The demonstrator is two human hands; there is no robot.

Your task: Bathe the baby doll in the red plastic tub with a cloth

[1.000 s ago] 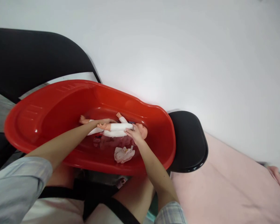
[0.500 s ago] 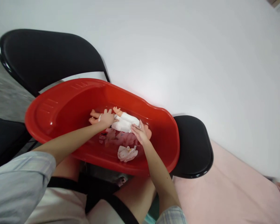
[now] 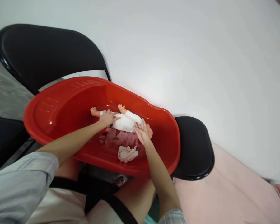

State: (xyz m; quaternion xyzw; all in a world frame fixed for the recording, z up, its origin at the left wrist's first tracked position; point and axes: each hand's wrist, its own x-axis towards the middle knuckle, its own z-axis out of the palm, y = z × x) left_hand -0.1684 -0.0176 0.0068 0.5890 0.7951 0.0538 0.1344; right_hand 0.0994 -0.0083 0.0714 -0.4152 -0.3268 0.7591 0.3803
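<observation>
A baby doll (image 3: 125, 121) in a white suit lies on its side in the red plastic tub (image 3: 60, 105), head to the right. My left hand (image 3: 107, 117) grips the doll at its hips and legs, one bare foot sticking out to the left. My right hand (image 3: 142, 132) rests on the doll's shoulder and neck, covering most of the head. A crumpled pale cloth (image 3: 127, 154) lies in the tub just below my right wrist. Shallow water in the tub reflects the doll.
The tub rests on black chairs, one (image 3: 44, 53) behind at the left, another seat (image 3: 196, 149) at the right. A white wall fills the background. A pink blanket (image 3: 224, 193) covers the lower right. My knees sit below the tub.
The doll has been turned from lying flat to more on its side, with its arm up. My left hand slid from the doll's legs to its hips. The view shifted left.
</observation>
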